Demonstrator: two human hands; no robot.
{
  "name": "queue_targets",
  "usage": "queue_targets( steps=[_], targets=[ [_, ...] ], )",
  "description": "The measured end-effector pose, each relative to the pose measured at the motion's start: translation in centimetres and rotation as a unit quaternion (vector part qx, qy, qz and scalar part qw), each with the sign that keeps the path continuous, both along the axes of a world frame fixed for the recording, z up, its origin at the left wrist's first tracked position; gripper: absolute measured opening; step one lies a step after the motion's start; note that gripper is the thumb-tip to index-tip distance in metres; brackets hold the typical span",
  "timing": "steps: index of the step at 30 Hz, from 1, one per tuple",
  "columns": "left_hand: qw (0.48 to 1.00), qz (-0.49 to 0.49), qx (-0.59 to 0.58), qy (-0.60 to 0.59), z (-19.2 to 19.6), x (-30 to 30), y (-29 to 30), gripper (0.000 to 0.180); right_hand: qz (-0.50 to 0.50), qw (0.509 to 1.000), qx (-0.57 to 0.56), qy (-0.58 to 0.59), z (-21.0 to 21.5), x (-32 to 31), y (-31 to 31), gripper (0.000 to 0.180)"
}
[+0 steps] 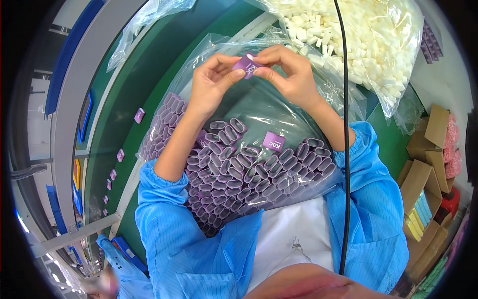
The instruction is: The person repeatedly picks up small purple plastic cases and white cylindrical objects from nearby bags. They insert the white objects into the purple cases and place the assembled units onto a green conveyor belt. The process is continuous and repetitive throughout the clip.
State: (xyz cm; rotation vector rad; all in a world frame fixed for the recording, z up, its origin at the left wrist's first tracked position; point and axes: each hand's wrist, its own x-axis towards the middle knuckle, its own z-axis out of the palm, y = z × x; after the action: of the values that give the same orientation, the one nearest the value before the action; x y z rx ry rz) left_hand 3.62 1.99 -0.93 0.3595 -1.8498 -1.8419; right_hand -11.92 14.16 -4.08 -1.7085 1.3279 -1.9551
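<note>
Above a clear plastic bag, both my hands hold one small purple oval shell (243, 66) by their fingertips. My left hand (214, 82) pinches its left side between thumb and fingers. On its right side, my right hand (290, 74) is closed at the upper opening, where a bit of white (250, 57) shows. Whether that white is a separate piece inside the shell, I cannot tell. Below my hands the bag (254, 102) holds many hollow purple oval shells (219, 172), most with their openings upward. One shell (274, 141) lies flat on top of the others.
A large clear bag of cream-white foam-like pieces (358, 37) stands at the far right. Purple shells (140, 115) sit spaced along the green belt (130, 137) at left. A black cable (342, 65) hangs in front. Cardboard boxes (415, 187) stand right; a blue-sleeved person (124, 276) is lower left.
</note>
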Motion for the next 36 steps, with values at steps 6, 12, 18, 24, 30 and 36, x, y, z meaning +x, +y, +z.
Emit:
queue_targets(
  steps=[6,12,18,24,30,36],
  targets=[
    [0.967,0.094,-0.192,-0.136,3.2,4.4,-8.3,0.024,-0.252,0.956,0.142,0.038,1.1,-6.6,0.7,0.02],
    [0.828,0.19,-0.104,-0.517,-1.5,15.5,-22.4,0.035,-0.481,0.74,0.37,0.29,0.4,-8.8,1.1,0.022],
    [0.692,0.29,-0.609,-0.259,0.5,8.7,-12.0,0.034,-0.513,0.718,0.3,0.363,-3.0,-10.6,-0.1,0.014],
    [0.759,-0.194,-0.507,-0.359,3.6,4.4,2.9,0.05,-0.505,0.704,0.297,0.402,-3.1,-9.9,-0.2,0.009],
    [0.788,-0.16,-0.489,-0.337,3.0,2.8,3.0,0.021,-0.434,0.761,0.323,0.357,-2.7,-9.6,0.1,0.007],
    [0.953,-0.015,-0.171,-0.25,-0.9,1.1,0.1,0.022,-0.439,0.768,0.349,0.31,-3.4,-10.2,0.1,0.008]
  ],
)
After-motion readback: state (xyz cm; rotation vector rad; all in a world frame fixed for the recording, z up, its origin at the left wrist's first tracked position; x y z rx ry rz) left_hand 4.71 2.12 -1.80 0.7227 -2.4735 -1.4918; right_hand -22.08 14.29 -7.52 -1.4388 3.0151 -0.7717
